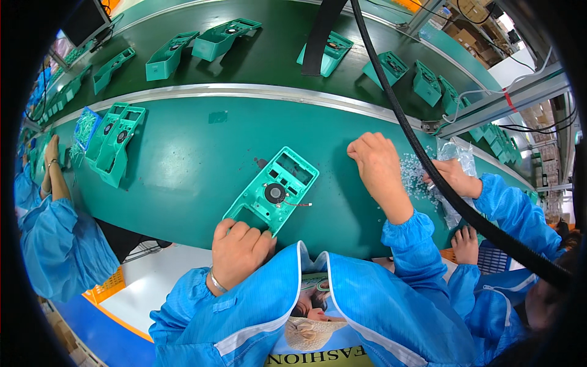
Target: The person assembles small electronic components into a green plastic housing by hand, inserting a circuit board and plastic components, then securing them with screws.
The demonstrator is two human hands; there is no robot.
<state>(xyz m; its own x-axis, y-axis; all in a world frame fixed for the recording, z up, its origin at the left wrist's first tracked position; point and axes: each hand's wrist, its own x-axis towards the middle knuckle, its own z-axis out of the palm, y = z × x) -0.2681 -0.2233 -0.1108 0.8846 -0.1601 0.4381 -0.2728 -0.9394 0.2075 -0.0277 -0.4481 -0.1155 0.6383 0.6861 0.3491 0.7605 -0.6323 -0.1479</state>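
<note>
A green plastic housing [286,215] lies aslant on the green bench before me, its cut-out side up. Set in it is a round black speaker [275,194], from which a thin wire [299,204] with a small white connector sticks out to the right. My left hand [241,248] has its fingers curled over the housing's near end. Raised to the right, apart from the housing, my right hand [378,170] has its fingers drawn together in a pinch; what is in them, if anything, is too small to make out. Tiny clear pieces [411,177] are scattered beside it.
Right, a co-worker's hand [454,178] is by a clear plastic bag [460,158]. A black cable [400,113] hangs across the view. More housings [112,160] stand left, beside a blue tray [87,127]; others sit on the dark conveyor [275,64]. Another co-worker's arm [59,183] is far left.
</note>
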